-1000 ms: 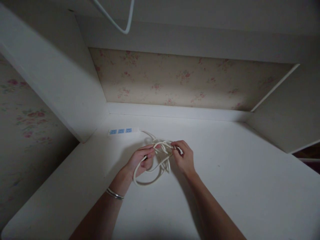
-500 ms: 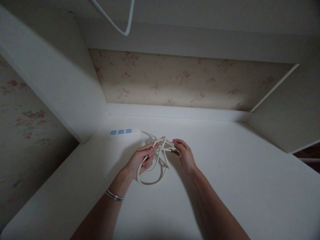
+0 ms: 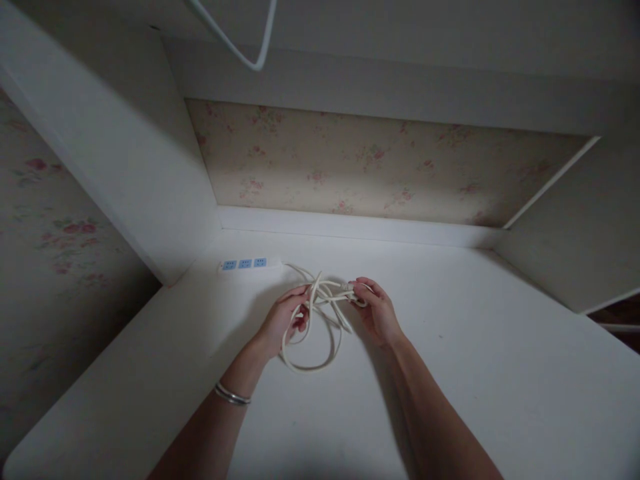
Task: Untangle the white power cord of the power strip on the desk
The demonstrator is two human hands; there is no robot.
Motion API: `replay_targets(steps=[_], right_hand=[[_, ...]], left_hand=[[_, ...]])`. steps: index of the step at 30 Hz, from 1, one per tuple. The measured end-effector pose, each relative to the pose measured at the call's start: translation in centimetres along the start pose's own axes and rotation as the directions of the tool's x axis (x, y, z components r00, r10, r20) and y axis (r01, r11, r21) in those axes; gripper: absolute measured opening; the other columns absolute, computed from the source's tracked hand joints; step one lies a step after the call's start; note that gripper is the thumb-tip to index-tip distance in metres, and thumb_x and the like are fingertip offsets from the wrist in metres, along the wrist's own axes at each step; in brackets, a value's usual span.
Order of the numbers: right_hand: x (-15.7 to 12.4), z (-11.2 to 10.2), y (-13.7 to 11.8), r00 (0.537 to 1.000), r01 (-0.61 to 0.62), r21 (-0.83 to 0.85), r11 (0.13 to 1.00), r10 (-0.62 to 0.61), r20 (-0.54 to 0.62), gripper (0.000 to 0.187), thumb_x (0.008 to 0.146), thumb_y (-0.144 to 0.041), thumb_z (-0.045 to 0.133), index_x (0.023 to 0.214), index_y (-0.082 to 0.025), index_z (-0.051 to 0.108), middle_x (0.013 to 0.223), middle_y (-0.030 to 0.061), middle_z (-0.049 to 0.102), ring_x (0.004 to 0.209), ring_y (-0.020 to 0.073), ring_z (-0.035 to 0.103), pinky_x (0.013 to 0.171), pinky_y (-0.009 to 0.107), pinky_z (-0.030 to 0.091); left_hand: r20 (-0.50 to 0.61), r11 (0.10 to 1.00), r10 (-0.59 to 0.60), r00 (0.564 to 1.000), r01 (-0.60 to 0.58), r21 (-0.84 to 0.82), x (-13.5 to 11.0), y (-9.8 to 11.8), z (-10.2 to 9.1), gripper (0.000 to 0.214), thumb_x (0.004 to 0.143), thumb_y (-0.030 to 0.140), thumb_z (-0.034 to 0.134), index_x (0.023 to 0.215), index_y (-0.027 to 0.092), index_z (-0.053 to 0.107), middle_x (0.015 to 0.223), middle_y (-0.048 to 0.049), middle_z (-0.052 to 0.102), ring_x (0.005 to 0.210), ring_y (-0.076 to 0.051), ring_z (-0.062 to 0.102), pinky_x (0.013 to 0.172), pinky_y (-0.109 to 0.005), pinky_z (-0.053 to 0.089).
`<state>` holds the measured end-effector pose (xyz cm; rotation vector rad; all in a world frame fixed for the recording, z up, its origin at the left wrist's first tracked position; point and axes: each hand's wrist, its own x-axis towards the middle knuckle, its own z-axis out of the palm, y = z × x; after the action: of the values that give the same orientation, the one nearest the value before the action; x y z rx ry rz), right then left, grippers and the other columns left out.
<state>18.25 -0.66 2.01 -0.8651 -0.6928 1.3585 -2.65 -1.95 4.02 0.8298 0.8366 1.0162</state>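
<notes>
A cream power cord [image 3: 320, 333] lies in tangled loops on a white desk [image 3: 450, 373]. My left hand [image 3: 283, 321], with a silver bangle on its wrist, grips the left side of the tangle. My right hand [image 3: 377, 312] pinches strands at the tangle's right end. Between the two hands the cord is stretched a little above the desk, and one big loop hangs down onto the surface. The cord runs back left to a white power strip [image 3: 249, 265] with blue sockets, which lies flat by the alcove's left wall.
The desk sits in a white alcove with floral wallpaper [image 3: 375, 167] at the back. A slanted white panel [image 3: 115, 167] closes the left side, another [image 3: 565, 220] the right. A thin white cable loop [image 3: 250, 47] hangs from above.
My hands have drawn slightly apart and shifted right, pulling the tangle wider. The hanging loop has swung rightward under the hands. The power strip has stayed put.
</notes>
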Motion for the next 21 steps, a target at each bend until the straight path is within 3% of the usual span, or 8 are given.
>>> replay_targets(steps=[4, 10, 15, 21], right_hand=[[-0.4, 0.3, -0.3, 0.998, 0.001, -0.025, 1.000, 0.001, 0.069, 0.034, 0.061, -0.018, 0.079, 0.092, -0.024, 0.067, 0.104, 0.0019, 0.070, 0.084, 0.0148, 0.064, 0.071, 0.024, 0.050], [-0.8, 0.6, 0.1, 0.981, -0.069, -0.102, 0.992, 0.086, 0.173, 0.035, 0.062, -0.014, 0.071, 0.095, -0.025, 0.068, 0.103, 0.0003, 0.070, 0.092, 0.0176, 0.063, 0.079, 0.028, 0.048], [-1.2, 0.9, -0.1, 0.967, -0.182, -0.072, 0.981, 0.192, 0.166, 0.029, 0.066, -0.019, 0.069, 0.094, -0.024, 0.067, 0.095, 0.0009, 0.070, 0.089, 0.0187, 0.063, 0.084, 0.036, 0.050], [-1.5, 1.1, -0.8, 0.954, -0.212, -0.145, 0.966, 0.237, 0.184, 0.028, 0.062, -0.020, 0.074, 0.090, -0.020, 0.069, 0.089, 0.0034, 0.071, 0.079, 0.0181, 0.065, 0.074, 0.032, 0.055]], left_hand=[[-0.020, 0.968, 0.156, 0.988, -0.149, 0.202, 0.0, -0.2, 0.2, 0.022, 0.081, 0.033, 0.059, 0.095, 0.018, 0.063, 0.080, -0.0004, 0.057, 0.061, -0.008, 0.049, 0.045, -0.016, 0.036], [-0.003, 0.881, 0.289, 0.957, -0.265, 0.391, -0.1, -0.3, 0.2, 0.035, 0.084, 0.049, 0.057, 0.080, 0.015, 0.065, 0.068, 0.0003, 0.055, 0.054, -0.008, 0.044, 0.048, -0.019, 0.036], [-0.106, 0.935, 0.294, 0.950, -0.264, 0.236, 0.4, -0.9, -0.2, 0.032, 0.080, 0.046, 0.064, 0.086, 0.015, 0.069, 0.074, -0.0023, 0.060, 0.059, -0.009, 0.047, 0.054, -0.020, 0.036], [-0.096, 0.978, 0.198, 0.975, -0.203, -0.045, 0.4, -0.8, 0.0, 0.032, 0.078, 0.039, 0.069, 0.101, 0.017, 0.069, 0.079, -0.0015, 0.061, 0.066, -0.009, 0.050, 0.059, -0.019, 0.037]])
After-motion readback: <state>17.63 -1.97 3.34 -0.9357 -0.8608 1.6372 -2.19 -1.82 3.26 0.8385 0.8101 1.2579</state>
